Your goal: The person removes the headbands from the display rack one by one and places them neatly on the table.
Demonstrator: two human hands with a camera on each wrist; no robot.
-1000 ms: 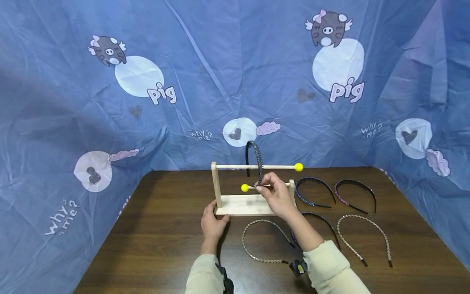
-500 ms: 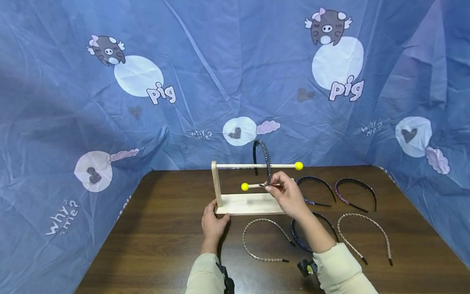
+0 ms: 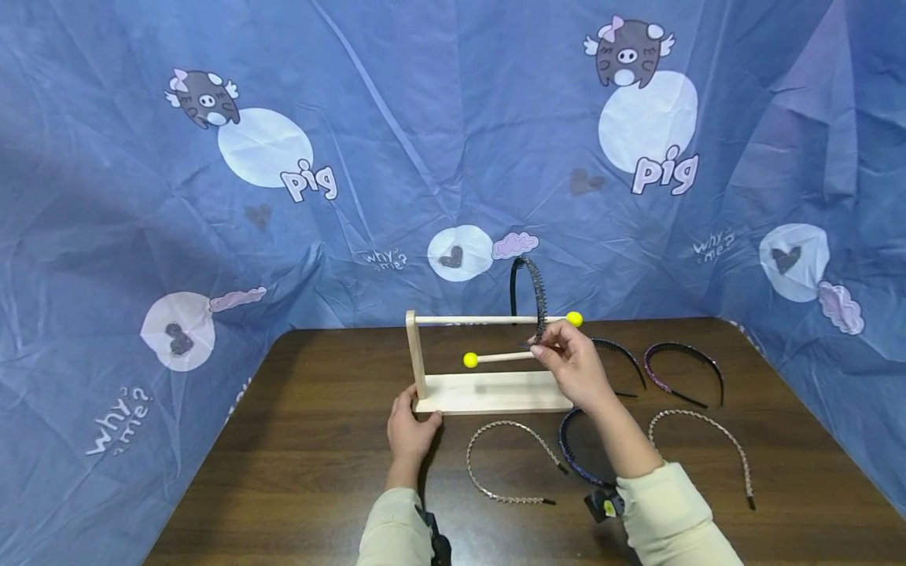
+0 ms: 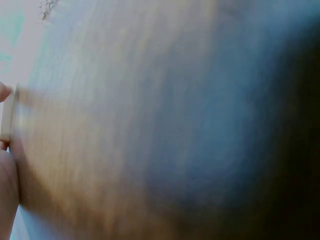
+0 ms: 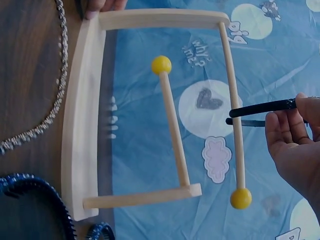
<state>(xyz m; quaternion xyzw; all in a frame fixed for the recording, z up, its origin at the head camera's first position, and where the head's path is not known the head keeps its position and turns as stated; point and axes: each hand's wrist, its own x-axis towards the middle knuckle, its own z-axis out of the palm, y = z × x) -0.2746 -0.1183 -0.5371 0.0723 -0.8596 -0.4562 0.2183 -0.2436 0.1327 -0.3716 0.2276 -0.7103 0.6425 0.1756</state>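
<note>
A pale wooden headband stand point(image 3: 495, 395) with two rods, each tipped with a yellow ball, stands on the table. My left hand point(image 3: 412, 431) grips the left end of its base; the left wrist view is mostly blurred, with fingers on a wood edge point(image 4: 7, 117) at its side. My right hand point(image 3: 582, 369) pinches a black headband point(image 3: 541, 295) with a dark beaded surface near its lower end. In the right wrist view, one tip of this headband point(image 5: 260, 107) passes before the upper rod point(image 5: 239, 145) and the other behind it.
Two braided light headbands point(image 3: 473, 472) point(image 3: 729, 440) lie in front. A dark blue headband point(image 3: 569, 452) is partly under my right forearm. Behind it are another dark headband point(image 3: 623, 354) and a purple-black one point(image 3: 686, 350). A blue patterned cloth point(image 3: 368, 196) hangs behind the table.
My right hand has moved right and slightly up, carrying the black headband along the upper rod towards its yellow ball end. My left hand stays on the base.
</note>
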